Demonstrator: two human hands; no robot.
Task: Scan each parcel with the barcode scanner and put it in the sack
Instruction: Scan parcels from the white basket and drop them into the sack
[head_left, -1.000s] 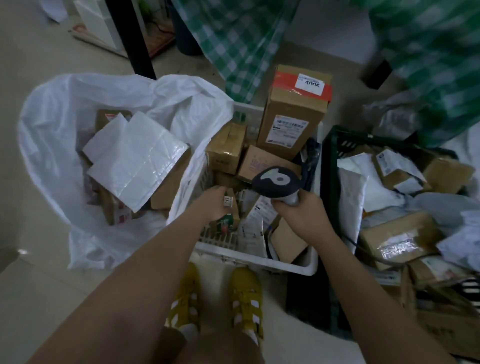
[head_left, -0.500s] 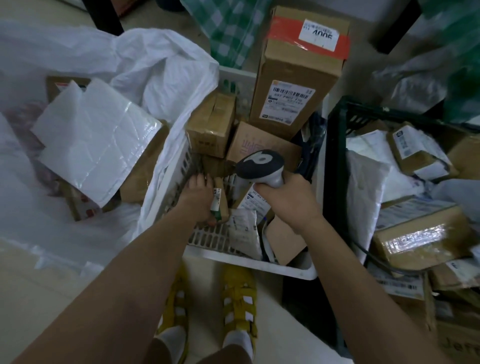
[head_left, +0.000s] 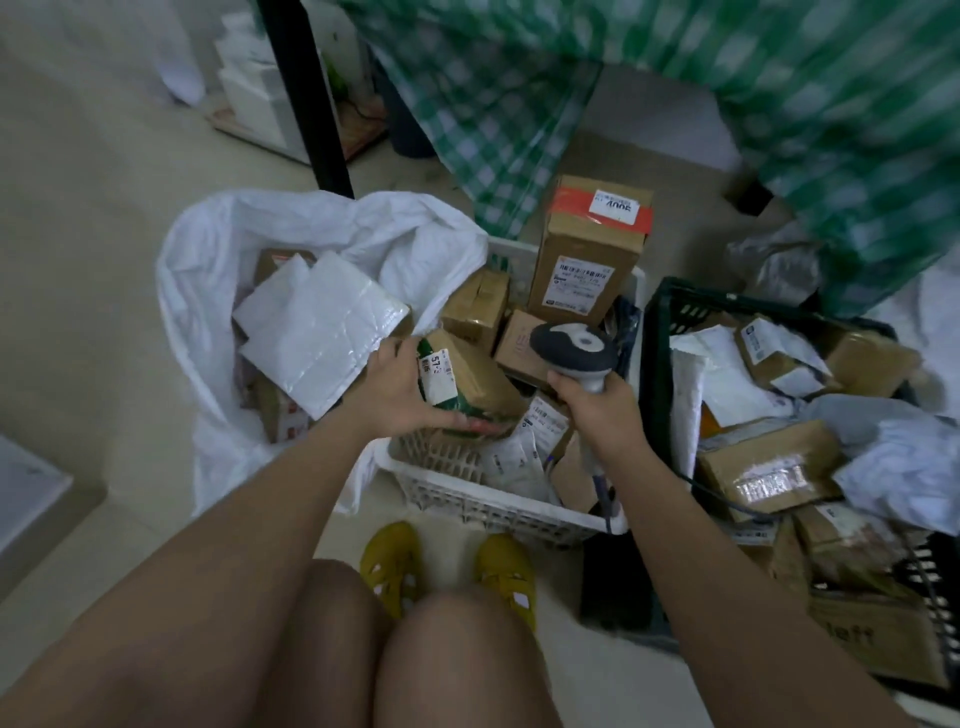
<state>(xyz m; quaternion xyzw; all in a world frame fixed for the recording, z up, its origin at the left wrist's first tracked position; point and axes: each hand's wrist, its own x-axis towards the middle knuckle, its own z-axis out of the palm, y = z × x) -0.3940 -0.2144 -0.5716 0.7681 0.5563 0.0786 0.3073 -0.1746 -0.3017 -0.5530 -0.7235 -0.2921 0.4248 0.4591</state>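
The white sack (head_left: 208, 291) gapes open on the floor left of the white basket (head_left: 498, 506), its plastic rim draped against the basket's left wall; inside lie a flat white mailer (head_left: 317, 338) and some brown cartons beneath it. Right of the white basket, touching it, stands a dark green crate (head_left: 657, 364) heaped with brown boxes and white bags. The white basket itself holds more parcels: a tall brown box (head_left: 587, 260) with an orange tape band stands upright at its far end, smaller cartons lean just in front of that, and flat white pouches lie toward the near wall. Above the basket's left edge, the left hand (head_left: 389, 389) grips a small brown parcel (head_left: 467, 379) with green print and a white label, fingers curled round its near end, the parcel tilted and lifted clear of the others. Just right of it, over the middle of the basket, the right hand (head_left: 597, 405) is wrapped around the handle of the grey barcode scanner (head_left: 574, 345), whose head points away from the person; its cord runs down past the basket's near right corner.
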